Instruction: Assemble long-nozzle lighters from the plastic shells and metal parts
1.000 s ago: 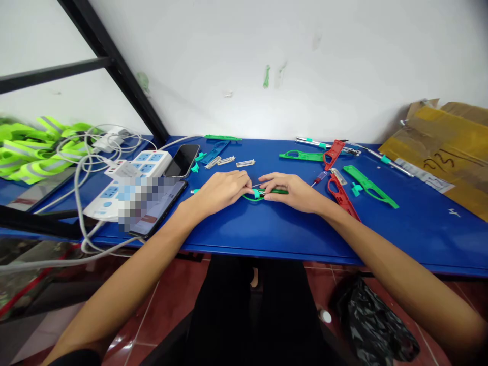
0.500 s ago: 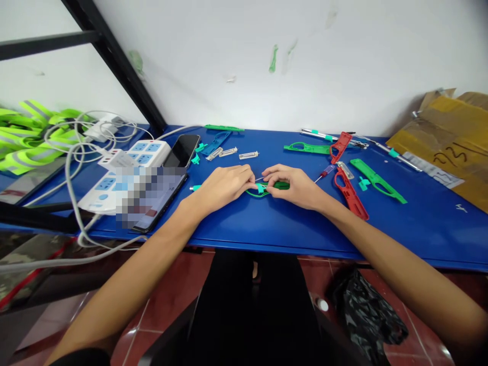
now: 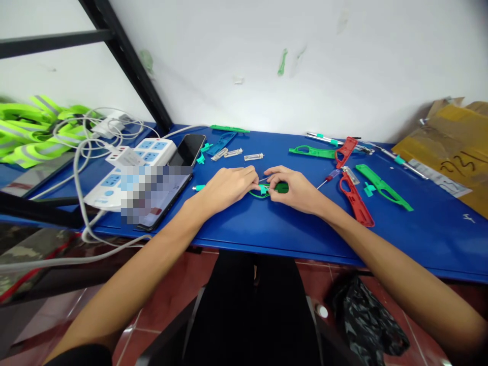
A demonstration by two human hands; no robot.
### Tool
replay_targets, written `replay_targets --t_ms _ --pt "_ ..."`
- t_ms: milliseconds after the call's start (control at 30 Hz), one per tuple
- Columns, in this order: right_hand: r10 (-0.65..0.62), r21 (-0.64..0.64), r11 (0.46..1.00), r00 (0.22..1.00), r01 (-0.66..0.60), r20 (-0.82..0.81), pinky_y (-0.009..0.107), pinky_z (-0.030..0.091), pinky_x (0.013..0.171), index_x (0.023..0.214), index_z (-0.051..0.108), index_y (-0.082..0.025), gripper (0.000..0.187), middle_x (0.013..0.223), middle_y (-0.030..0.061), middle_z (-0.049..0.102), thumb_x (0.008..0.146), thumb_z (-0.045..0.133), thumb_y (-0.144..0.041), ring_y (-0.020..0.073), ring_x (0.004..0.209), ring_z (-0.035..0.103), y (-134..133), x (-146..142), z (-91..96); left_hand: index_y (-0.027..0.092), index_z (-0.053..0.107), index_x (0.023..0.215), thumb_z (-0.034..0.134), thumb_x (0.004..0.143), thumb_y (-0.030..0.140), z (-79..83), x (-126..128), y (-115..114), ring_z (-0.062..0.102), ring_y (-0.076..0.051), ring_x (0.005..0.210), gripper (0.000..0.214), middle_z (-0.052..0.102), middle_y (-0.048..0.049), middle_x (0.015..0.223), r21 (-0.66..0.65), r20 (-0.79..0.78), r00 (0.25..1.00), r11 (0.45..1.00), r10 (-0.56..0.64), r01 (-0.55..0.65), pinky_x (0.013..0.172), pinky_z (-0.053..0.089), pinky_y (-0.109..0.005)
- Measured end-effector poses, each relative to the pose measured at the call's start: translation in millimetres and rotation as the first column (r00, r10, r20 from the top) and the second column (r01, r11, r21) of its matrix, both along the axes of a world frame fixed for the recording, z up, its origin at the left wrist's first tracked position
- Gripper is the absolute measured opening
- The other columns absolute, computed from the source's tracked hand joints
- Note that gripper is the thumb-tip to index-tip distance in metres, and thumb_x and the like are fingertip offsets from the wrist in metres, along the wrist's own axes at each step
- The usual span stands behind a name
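Observation:
A green lighter casing half (image 3: 282,188) lies open on the blue table, partly hidden under both hands. At its middle sits a teal trigger piece (image 3: 263,189). My left hand (image 3: 231,187) is closed on the casing's left part, its thumb and fingertips pinched beside the trigger. From the other side my right hand (image 3: 293,187) curls over the casing, pinching a thin pale wire (image 3: 268,186) near the trigger. A teal-sleeved metal tube end (image 3: 199,188) shows left of my left wrist. What lies under the fingers is hidden.
To the right are a screwdriver (image 3: 330,178), red casing halves (image 3: 356,199) and a green one (image 3: 383,187). Behind lie a blue casing (image 3: 223,144) and small clear parts (image 3: 253,156). Phones (image 3: 163,201) and a power strip (image 3: 102,191) stand left, a cardboard box (image 3: 450,147) far right.
The whole view has shifted slightly, so the things on the table appear a little further right. Both hands stay at the casing, with only small finger movement.

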State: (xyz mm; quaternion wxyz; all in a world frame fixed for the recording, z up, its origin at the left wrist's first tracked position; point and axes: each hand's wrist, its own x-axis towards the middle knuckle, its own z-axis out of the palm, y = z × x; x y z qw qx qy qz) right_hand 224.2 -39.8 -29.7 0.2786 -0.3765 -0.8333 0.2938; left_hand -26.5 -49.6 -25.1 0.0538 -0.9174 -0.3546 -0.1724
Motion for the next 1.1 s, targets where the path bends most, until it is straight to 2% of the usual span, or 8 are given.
replay_targets --t_ms 167,367,567,833,967,1100 --pt "0.02 0.024 1.0 0.999 -0.019 -0.029 0.047 0.053 0.107 0.079 0.067 -0.022 0.006 0.13 0.0136 0.075 0.084 0.068 -0.024 0.0276 0.117 0.073 0 -1 -3.0 0.019 0.067 0.101 0.054 0.115 0.034 3.8 -1 -2 0.072 -0.02 0.09 0.024 0.074 -0.0039 0.099 -0.048 0.039 0.999 0.999 -0.014 0.016 0.067 0.042 -0.032" --pt "0.049 -0.054 0.997 0.998 -0.052 -0.04 0.044 0.052 0.11 0.081 0.074 -0.022 0.014 0.134 0.0108 0.074 0.09 0.067 -0.03 0.0252 0.117 0.073 2 2 0.5 0.02 0.067 0.101 0.058 0.114 0.033 10.5 -4 -4 0.071 -0.021 0.094 0.021 0.075 -0.0038 0.1 -0.093 0.03 0.999 0.995 -0.017 0.02 0.067 0.041 -0.033" --pt "0.018 -0.083 0.996 0.998 -0.023 -0.058 0.045 0.053 0.108 0.078 0.076 -0.022 0.014 0.131 0.01 0.075 0.087 0.07 -0.031 0.0257 0.112 0.073 2 1 1.8 0.02 0.072 0.099 0.066 0.11 0.036 11.7 -8 -4 0.072 -0.022 0.094 0.02 0.077 -0.004 0.097 -0.096 0.047 0.998 0.995 0.03 -0.026 0.066 0.039 -0.031" --pt "-0.042 0.001 0.999 0.999 0.042 -0.01 0.047 0.053 0.107 0.079 0.073 -0.023 0.009 0.131 0.0114 0.075 0.086 0.072 -0.029 0.0281 0.116 0.073 1 -4 -3.1 0.02 0.075 0.1 0.065 0.11 0.032 13.5 -6 -4 0.072 -0.02 0.095 0.019 0.078 -0.0037 0.101 -0.098 0.033 0.999 0.995 0.02 -0.016 0.067 0.039 -0.031" --pt "-0.031 0.046 0.999 0.999 0.03 0.016 0.047 0.053 0.107 0.081 0.07 -0.023 0.006 0.134 0.0128 0.074 0.086 0.071 -0.026 0.0288 0.117 0.073 0 -5 -3.4 0.02 0.075 0.1 0.066 0.11 0.031 13.3 -5 -4 0.072 -0.02 0.094 0.017 0.077 -0.0032 0.1 -0.096 0.027 0.999 0.995 0.024 -0.021 0.066 0.037 -0.031" --pt "-0.015 0.163 0.987 1.0 0.015 0.003 0.044 0.056 0.101 0.083 0.066 -0.023 0.005 0.131 0.0133 0.075 0.086 0.069 -0.02 0.0284 0.114 0.074 -4 -6 -7.0 0.019 0.075 0.1 0.067 0.109 0.032 13.2 -4 -4 0.072 -0.02 0.092 0.018 0.077 -0.0035 0.101 -0.1 0.036 0.999 0.995 0.023 -0.019 0.064 0.036 -0.032"
